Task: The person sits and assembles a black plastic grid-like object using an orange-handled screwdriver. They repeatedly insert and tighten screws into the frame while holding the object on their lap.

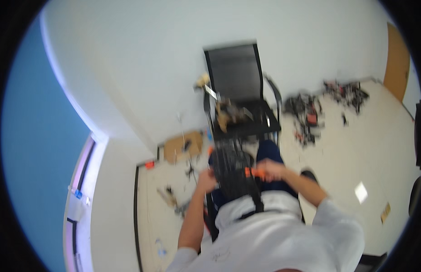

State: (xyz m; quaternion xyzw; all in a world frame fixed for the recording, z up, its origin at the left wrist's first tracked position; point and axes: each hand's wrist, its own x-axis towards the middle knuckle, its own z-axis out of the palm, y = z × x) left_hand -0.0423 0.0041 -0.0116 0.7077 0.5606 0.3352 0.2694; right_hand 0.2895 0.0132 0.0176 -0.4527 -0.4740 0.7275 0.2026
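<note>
A black pack (235, 170) with a dark strap lies across my lap, over my dark blue trousers; blur hides its details. At its left edge is my left hand (207, 181), its fingers closed and seemingly gripping that side. My right hand (270, 170) is closed round an orange, handle-like thing (254, 172) that reaches onto the pack's right side. I cannot make out what kind of thing the orange piece is.
Facing me is a black mesh office chair (237, 77) with a brown and black bundle (228, 114) on its seat. Tangled dark gear (305, 113) lies on the floor to the right. Cardboard (183, 146) lies by the wall at left, near a window ledge (79, 204).
</note>
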